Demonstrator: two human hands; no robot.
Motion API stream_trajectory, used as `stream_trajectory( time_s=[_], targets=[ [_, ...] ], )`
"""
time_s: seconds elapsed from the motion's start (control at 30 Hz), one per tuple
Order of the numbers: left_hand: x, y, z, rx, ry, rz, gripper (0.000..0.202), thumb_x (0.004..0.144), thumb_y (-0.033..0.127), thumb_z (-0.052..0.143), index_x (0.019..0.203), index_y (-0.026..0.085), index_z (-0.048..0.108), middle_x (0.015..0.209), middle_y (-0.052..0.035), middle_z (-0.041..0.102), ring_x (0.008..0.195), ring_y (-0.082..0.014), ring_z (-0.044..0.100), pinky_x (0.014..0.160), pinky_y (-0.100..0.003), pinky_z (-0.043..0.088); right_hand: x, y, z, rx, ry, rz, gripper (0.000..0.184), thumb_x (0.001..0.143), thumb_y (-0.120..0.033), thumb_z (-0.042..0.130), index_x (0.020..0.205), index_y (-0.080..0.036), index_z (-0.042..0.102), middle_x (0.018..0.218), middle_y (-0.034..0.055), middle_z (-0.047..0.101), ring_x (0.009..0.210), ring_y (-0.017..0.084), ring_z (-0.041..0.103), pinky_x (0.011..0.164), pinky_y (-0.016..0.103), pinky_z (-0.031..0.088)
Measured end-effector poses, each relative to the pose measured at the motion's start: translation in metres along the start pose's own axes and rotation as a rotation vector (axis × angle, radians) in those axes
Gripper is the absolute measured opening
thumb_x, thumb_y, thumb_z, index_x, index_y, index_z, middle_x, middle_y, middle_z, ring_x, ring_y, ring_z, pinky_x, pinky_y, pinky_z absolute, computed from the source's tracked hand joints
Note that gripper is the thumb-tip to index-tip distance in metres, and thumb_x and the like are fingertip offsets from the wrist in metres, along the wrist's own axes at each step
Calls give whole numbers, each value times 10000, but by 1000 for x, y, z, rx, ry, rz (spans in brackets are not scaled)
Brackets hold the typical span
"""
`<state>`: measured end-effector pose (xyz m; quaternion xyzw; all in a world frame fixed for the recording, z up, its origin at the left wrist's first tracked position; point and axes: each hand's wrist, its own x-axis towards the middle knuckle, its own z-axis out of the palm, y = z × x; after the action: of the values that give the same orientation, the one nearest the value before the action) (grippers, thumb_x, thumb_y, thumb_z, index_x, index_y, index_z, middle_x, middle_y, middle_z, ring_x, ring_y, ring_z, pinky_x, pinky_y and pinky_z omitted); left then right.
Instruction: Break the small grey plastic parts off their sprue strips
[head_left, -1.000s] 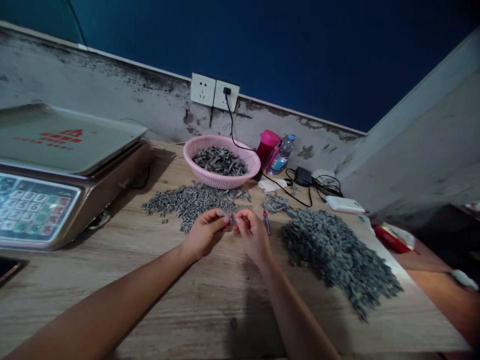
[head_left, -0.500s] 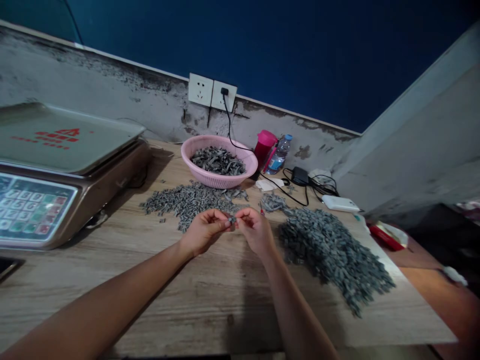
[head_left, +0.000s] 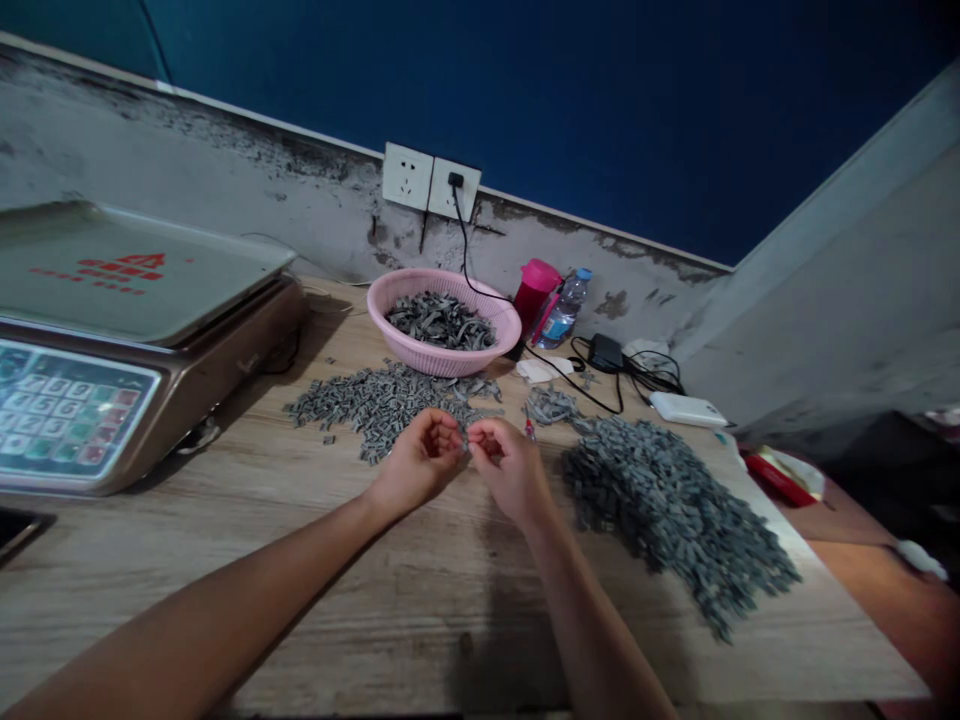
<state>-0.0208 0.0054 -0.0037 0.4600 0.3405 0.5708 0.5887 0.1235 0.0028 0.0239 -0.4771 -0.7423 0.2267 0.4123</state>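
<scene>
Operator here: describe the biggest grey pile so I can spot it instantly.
On the wooden workbench, find the person's right hand. The heap of small grey pieces lies right of it, spreading toward the bench's front edge. It is far larger than the scatter left of the hands.

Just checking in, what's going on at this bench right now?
A person is working bare-handed at a wooden table. The left hand and right hand meet between a scattered heap of small grey pieces and a larger heap; anything between the fingertips is too small to tell. More pieces lie in a pink plastic basket, and a digital scale stands to the left.
</scene>
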Motion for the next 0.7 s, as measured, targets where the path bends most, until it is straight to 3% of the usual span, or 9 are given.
stream_trajectory(
  time_s=[0.4,0.7],
  targets=[
    [-2,-6,0,210,-19,82,296,668,88,593,922,162,460,744,20,525,647,-71,498,593,-178,391,-1,1,4,-14,-23,32,212,733,-143,493,920,-195,580,771,21,628,683,144,599,641,243,478],
    [-2,-5,0,173,-37,66,242,696,140,618,902,163,492,758,6,534,677,-91,513,631,-198,419,-2,-2,7,-73,-6,36,295,706,-105,469,980,-192,539,699,-3,586,617,132,571,616,233,458]
  ],
)
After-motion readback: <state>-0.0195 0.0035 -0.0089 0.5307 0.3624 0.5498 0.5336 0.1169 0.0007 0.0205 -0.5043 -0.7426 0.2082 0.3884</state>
